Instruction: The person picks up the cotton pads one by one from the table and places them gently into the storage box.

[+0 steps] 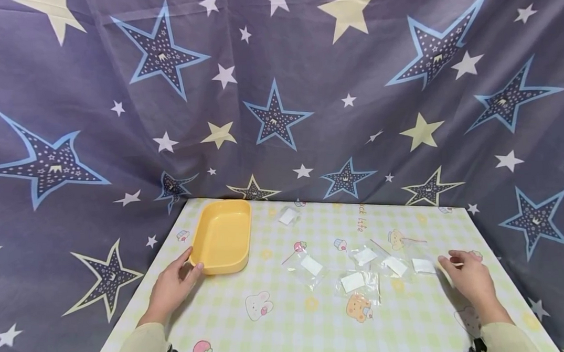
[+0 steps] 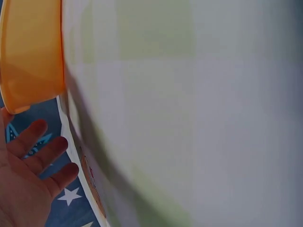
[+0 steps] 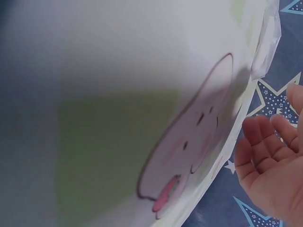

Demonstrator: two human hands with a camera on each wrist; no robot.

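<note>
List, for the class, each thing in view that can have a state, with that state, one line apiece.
Yellow tray, upright, open-topped, nothing visible inside.
Far packet, lying apart from the others; sealed or not, can't tell.
Five nearer packets, lying down; sealing unclear.
Left grip, touching the tray's near left corner.
Right grip, fingers bent, near the rightmost packet.
Checked cover, spread out.
Star-patterned curtain, hanging, creased.

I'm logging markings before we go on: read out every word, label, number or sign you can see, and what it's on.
"ck life": reddish letters, running sideways on the tablecloth near its far edge; the start is unclear.
Small bags: any print is too small to read.
Yellow tray: no text visible.
Curtain: stars and little crowns, no readable words.
</note>
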